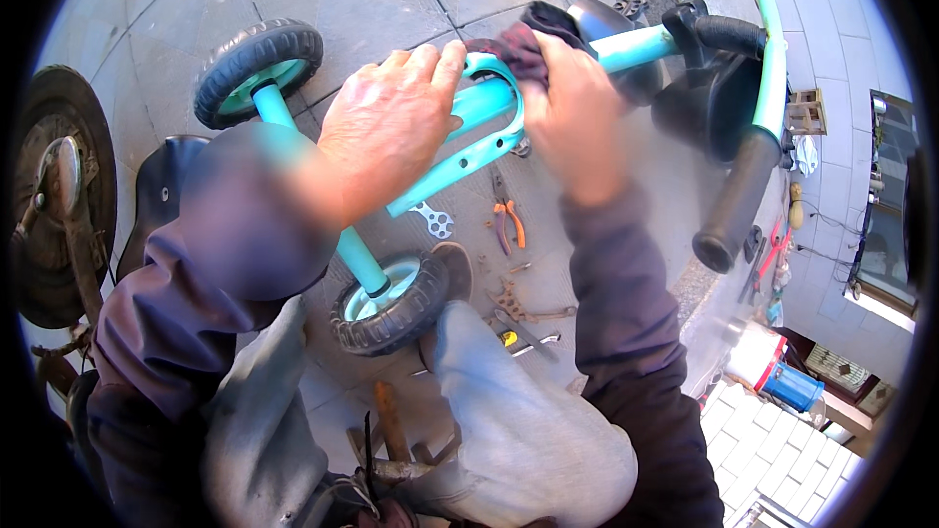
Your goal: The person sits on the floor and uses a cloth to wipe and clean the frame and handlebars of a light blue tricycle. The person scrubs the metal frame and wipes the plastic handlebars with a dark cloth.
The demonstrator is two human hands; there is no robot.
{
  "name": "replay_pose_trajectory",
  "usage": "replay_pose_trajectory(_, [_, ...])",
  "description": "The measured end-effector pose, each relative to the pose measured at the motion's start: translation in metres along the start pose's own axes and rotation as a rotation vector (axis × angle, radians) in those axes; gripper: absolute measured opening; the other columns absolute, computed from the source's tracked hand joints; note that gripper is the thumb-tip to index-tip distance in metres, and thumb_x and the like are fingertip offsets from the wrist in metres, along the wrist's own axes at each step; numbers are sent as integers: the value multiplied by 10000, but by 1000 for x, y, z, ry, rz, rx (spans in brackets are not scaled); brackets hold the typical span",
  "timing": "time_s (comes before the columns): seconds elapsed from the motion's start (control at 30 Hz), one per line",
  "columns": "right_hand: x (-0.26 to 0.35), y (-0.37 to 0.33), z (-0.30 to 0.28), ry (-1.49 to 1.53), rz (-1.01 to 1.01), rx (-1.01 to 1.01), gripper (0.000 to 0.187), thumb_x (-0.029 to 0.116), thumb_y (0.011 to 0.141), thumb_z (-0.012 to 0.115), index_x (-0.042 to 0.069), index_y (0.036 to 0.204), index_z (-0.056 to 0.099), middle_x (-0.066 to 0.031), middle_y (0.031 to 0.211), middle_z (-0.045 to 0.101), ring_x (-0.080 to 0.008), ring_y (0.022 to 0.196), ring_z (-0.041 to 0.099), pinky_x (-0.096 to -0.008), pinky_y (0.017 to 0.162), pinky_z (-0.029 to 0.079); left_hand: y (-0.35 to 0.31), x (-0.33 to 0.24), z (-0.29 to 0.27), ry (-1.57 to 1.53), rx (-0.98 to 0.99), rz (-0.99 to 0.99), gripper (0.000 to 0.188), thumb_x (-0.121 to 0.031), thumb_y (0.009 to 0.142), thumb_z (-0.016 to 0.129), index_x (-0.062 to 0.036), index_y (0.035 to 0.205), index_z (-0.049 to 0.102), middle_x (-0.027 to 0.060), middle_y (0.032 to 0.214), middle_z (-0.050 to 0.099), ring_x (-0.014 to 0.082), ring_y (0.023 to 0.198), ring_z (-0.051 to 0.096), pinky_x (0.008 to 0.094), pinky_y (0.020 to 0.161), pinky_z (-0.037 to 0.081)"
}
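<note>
A turquoise child's tricycle [479, 152] lies across in front of me, its two black-tyred wheels to the left and the handlebar to the right. My left hand [386, 132] is closed over the frame near its looped middle part, thumb toward the loop. Pinched in my right hand [577, 122] is a dark reddish cloth [520, 51], pressed against the top of that loop. The right hand and wrist are partly blurred. One wheel [259, 73] stands beyond my left arm, the other wheel [389, 303] close to my knee. The handlebar [771, 88] has black grips.
On the paving lie orange-handled pliers [505, 220], a flat silver multi-hole spanner [435, 221], and several other tools near my shoe. A wooden handle [389, 420] sits between my legs. At far left stands a rusty round metal wheel [64, 196]. A blue and red container [782, 381] is at right.
</note>
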State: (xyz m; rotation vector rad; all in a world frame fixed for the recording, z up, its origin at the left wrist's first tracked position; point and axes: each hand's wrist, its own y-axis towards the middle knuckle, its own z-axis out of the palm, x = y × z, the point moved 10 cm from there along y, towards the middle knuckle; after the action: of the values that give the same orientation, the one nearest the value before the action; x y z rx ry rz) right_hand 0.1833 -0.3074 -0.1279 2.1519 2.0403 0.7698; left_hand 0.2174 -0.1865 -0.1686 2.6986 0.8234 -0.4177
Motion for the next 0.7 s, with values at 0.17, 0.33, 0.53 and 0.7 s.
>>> replay_pose_trajectory(0.17, [-47,-65,5,81,229,-66,388,20,775,657,-2,1159,607,-158,1009,656,-340,949,624,-420,849,487,-1,1,0,-13,-9,7,643,-236,810,717,-2,1350,457,137,1091,594,283,979,615,390,801,513])
replay_pose_trajectory(0.33, [-112,-117,47,1022,768,-102,323,205,974,522,-4,1215,577,-135,1118,665,-297,968,665,-417,881,522,-2,4,3,-19,4,-4,633,-239,810,714,-6,1341,460,136,1073,591,291,976,616,396,794,512])
replay_pose_trajectory(0.53, [-116,-82,85,1875,898,-218,364,347,1033,431,49,1192,566,-130,1120,653,-287,1094,609,-441,989,465,-2,5,2,-22,38,-16,578,-263,858,671,-2,1327,457,148,1064,592,300,992,615,407,806,512])
replay_pose_trajectory(0.7, [-50,-123,113,1458,938,349,305,282,1007,485,64,1201,577,-67,1183,639,-215,1097,606,-400,991,470,-1,7,3,23,58,-43,589,-297,873,656,-3,1340,450,153,1081,593,311,988,624,416,822,512])
